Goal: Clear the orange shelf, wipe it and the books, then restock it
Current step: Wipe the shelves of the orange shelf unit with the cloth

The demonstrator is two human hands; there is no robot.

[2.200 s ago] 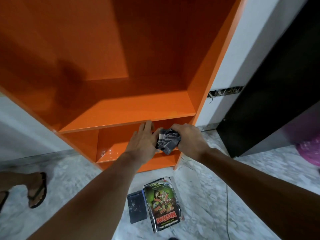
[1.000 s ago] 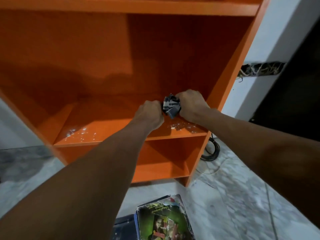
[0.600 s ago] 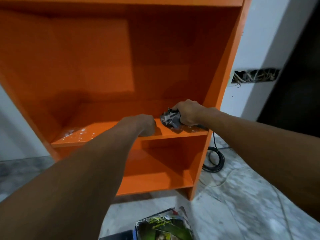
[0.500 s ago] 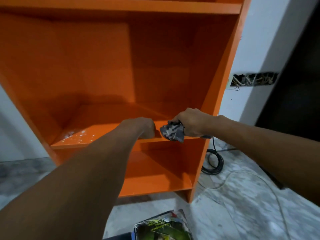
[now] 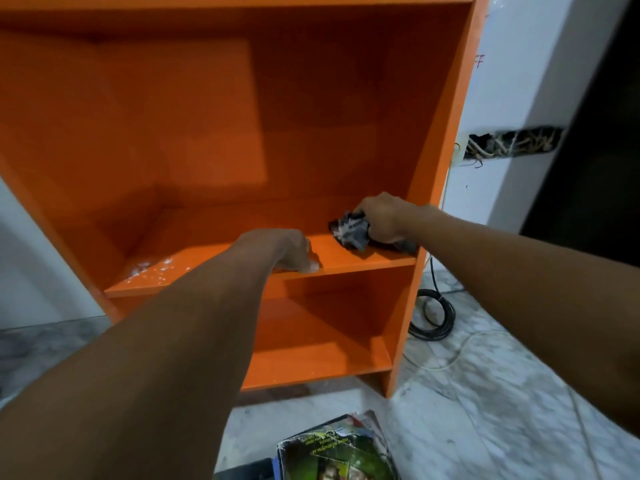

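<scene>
Head view. A tall orange laminate shelf unit (image 5: 346, 116) is seen standing on a grey marble floor (image 5: 485, 410), its compartments bare of books.

Right hand (image 5: 379, 218): fingers are closed round a crumpled grey patterned cloth (image 5: 349, 230), which is pressed onto the right end of the middle board (image 5: 363, 259), close to the side panel.

Left hand (image 5: 280, 249): fingers are curled under, tips resting on the same board near its front edge; nothing is held.

White specks (image 5: 152, 270) are noted on the board's left part.

A green-covered book (image 5: 336, 452) is lying on the floor in front of the unit. A coiled black cable (image 5: 433, 317) is lying just right of it.
</scene>
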